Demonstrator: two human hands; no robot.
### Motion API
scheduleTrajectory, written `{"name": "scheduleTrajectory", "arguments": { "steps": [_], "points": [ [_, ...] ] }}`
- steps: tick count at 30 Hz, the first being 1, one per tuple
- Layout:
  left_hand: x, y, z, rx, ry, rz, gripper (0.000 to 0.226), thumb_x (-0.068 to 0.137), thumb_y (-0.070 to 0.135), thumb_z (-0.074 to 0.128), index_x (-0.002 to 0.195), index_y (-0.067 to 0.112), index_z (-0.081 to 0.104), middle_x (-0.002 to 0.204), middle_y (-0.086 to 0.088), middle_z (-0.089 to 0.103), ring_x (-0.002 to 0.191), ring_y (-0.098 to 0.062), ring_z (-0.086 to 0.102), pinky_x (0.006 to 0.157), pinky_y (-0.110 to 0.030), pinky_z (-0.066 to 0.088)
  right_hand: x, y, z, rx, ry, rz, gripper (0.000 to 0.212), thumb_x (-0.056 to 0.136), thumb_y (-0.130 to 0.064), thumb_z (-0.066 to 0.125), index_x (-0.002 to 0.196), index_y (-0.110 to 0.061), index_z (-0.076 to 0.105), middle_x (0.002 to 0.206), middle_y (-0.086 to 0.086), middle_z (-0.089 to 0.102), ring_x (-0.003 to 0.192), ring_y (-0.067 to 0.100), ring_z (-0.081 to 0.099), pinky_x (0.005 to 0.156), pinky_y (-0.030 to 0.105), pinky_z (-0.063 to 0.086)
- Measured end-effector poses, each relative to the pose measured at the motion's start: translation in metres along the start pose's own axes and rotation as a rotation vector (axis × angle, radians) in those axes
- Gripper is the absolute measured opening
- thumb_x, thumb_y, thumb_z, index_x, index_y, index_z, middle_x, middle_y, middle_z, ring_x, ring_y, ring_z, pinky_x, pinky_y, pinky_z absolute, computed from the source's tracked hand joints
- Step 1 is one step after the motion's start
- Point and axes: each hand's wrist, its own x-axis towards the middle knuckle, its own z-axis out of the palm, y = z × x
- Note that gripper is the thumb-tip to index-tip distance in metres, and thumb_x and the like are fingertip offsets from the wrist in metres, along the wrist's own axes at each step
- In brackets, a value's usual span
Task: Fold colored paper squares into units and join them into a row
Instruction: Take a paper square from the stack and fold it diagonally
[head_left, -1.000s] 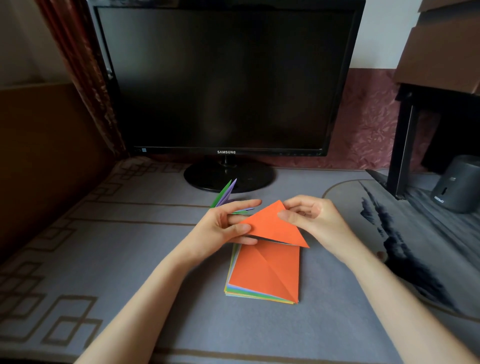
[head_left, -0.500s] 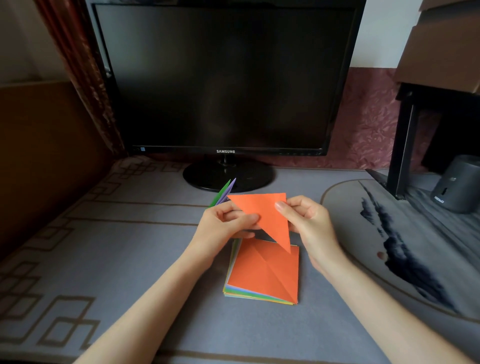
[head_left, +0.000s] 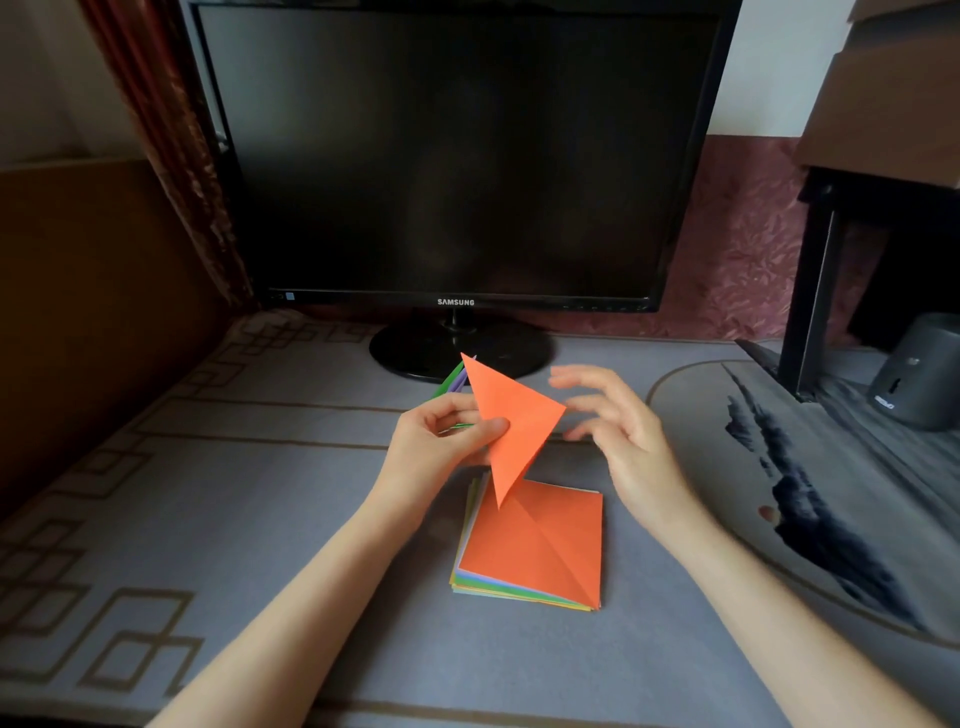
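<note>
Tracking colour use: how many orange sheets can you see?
2. A folded triangle pinched in the left hand; a creased sheet flat atop the stack. More may be hidden lower down.

A folded orange paper triangle (head_left: 511, 421), in the grip of the left hand (head_left: 441, 441), hung over the far edge of a stack of coloured paper squares (head_left: 540, 551) on the grey patterned table (head_left: 260, 519), with the right hand (head_left: 618, 431) just to its right. Green and purple folded paper units (head_left: 454, 382) showed behind the left hand, before a flat black monitor (head_left: 457, 156).
</note>
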Motion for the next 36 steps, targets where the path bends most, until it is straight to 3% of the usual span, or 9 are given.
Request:
{"name": "scheduleTrajectory", "arguments": {
  "steps": [3,7,11,15,18,21,24,30,36],
  "points": [
    [0.001,-0.002,-0.001,0.011,-0.03,-0.05,0.017,0.081,0.002,0.069,0.097,0.004,0.068,0.085,-0.008,0.072,0.075,-0.016,0.07,0.066,-0.024,0.057,-0.001,0.001,-0.004,-0.246,-0.127,-0.089,0.047,0.077,0.016,0.051,0.097,-0.023,0.068,0.138,-0.006,0.041,0.121,0.005,0.045,0.098,0.012,0.037],
    [0.0,-0.003,0.0,0.007,-0.072,-0.082,0.015,0.082,0.002,0.068,0.097,0.001,0.067,0.091,-0.018,0.071,0.076,-0.019,0.07,0.067,-0.025,0.056,-0.001,0.006,-0.003,-0.247,-0.136,-0.056,0.021,0.074,-0.008,0.076,0.085,-0.026,0.072,0.133,-0.008,0.047,0.118,0.001,0.046,0.095,0.009,0.035],
    [-0.004,-0.001,0.002,-0.037,-0.143,-0.073,0.019,0.089,0.005,0.059,0.105,-0.002,0.065,0.094,-0.016,0.073,0.085,-0.02,0.072,0.068,-0.022,0.056,0.001,0.005,0.0,-0.074,-0.037,0.014,0.014,0.076,-0.002,0.073,0.079,-0.016,0.073,0.104,-0.002,0.064,0.091,-0.001,0.061,0.079,0.01,0.044],
    [-0.006,0.002,0.005,-0.071,-0.183,-0.047,0.043,0.083,0.026,0.058,0.111,-0.006,0.062,0.102,-0.021,0.071,0.093,-0.024,0.071,0.073,-0.024,0.057,0.003,0.004,0.001,0.016,0.029,0.098,0.008,0.077,-0.003,0.072,0.078,-0.011,0.07,0.082,0.0,0.068,0.075,0.007,0.061,0.061,0.024,0.047],
    [-0.007,0.003,0.006,-0.018,-0.169,-0.021,0.032,0.079,0.017,0.067,0.107,0.002,0.066,0.097,-0.015,0.073,0.092,-0.024,0.071,0.072,-0.026,0.057,0.003,0.004,0.002,0.114,0.081,0.142,0.022,0.076,0.003,0.072,0.089,-0.012,0.063,0.076,0.003,0.066,0.068,0.012,0.061,0.048,0.025,0.046],
    [-0.006,0.0,0.005,0.079,-0.115,0.015,0.022,0.076,0.004,0.074,0.097,0.005,0.069,0.084,-0.011,0.074,0.082,-0.019,0.072,0.065,-0.024,0.055,0.003,0.002,0.004,0.201,0.055,0.179,0.037,0.075,0.009,0.07,0.102,-0.01,0.055,0.072,0.013,0.061,0.061,0.018,0.062,0.047,0.026,0.048],
    [-0.005,-0.002,0.005,0.095,-0.05,0.046,0.016,0.077,0.0,0.073,0.091,0.006,0.069,0.071,-0.004,0.071,0.069,-0.009,0.066,0.063,-0.022,0.054,0.003,0.0,0.006,0.211,0.008,0.22,0.031,0.074,0.008,0.071,0.097,-0.008,0.058,0.072,0.015,0.063,0.058,0.018,0.062,0.05,0.026,0.05],
    [-0.004,-0.005,0.005,0.128,-0.077,0.069,0.012,0.076,0.004,0.074,0.085,0.011,0.071,0.07,-0.002,0.069,0.069,-0.009,0.065,0.07,-0.022,0.054,0.002,0.002,0.009,0.176,-0.06,0.327,0.011,0.075,0.002,0.071,0.074,0.001,0.06,0.064,0.013,0.068,0.051,0.021,0.064,0.049,0.025,0.051],
    [-0.005,-0.006,0.008,0.036,-0.032,0.047,0.022,0.067,0.025,0.071,0.084,0.011,0.073,0.082,-0.004,0.071,0.078,-0.015,0.066,0.076,-0.033,0.056,0.001,-0.002,0.013,0.21,-0.059,0.364,0.022,0.077,0.001,0.07,0.087,0.016,0.057,0.063,0.01,0.069,0.051,0.021,0.066,0.05,0.025,0.052]
  ]
}}
